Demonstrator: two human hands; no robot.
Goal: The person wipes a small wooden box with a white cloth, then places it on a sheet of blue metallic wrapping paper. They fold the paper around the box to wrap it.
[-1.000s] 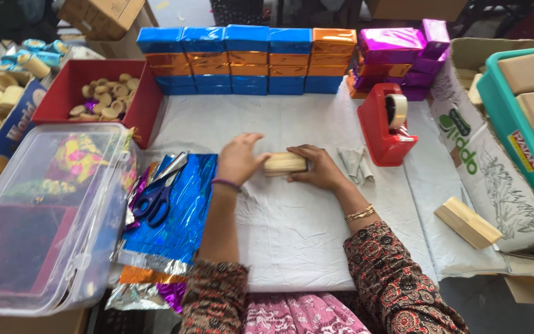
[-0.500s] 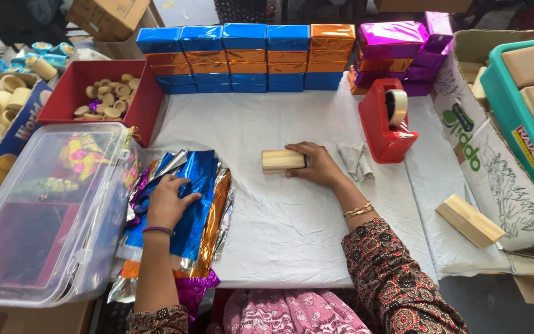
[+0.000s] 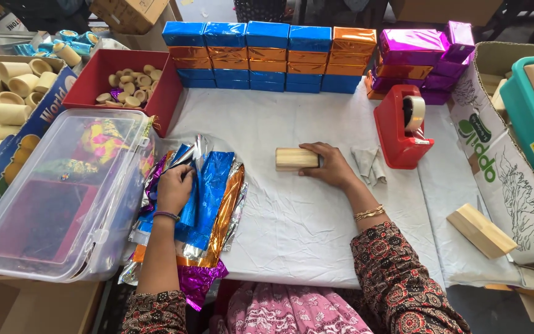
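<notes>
Pinching into the loose pile of foil sheets, the left hand fingers, narrowed on a blue sheet, could drag several slippery sheets along, while the wooden block, pressed to the worktop just left of the flat right hand fingers, could slide.

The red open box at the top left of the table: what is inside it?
The red box holds a loose heap of small tan rings, with a scrap of purple foil among them. Its floor beneath the heap is covered, and so is whatever lies behind the near wall.
</notes>
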